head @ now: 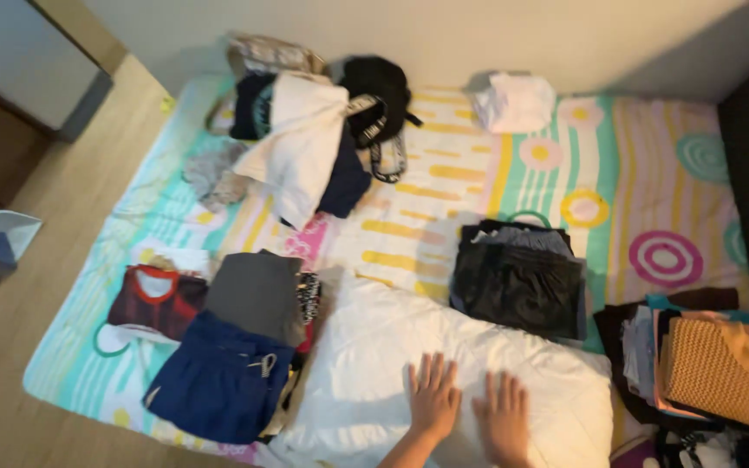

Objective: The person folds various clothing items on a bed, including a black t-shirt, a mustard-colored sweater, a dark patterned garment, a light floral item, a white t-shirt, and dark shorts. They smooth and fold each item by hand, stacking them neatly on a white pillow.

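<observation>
Wooden flooring borders a striped, circle-patterned sheet (pixel 478 186) spread out as the work surface, with clothing stacked around its edges. Near the sheet's front edge lies a white garment (pixel 392 347), and both palms press on it: the left hand (pixel 433 397) and the right hand (pixel 503 418) lie flat side by side, fingers spread, gripping nothing. This looks like the smoothing stage before a fold; the next move probably calls for taking an edge of the cloth. Just beyond the garment sits a folded black pile (pixel 520 282), a navy and grey stack (pixel 236 347) lies by the left edge, and an orange knit (pixel 721 368) tops the right-corner heap. No packages, labels or signs can be made out.
</observation>
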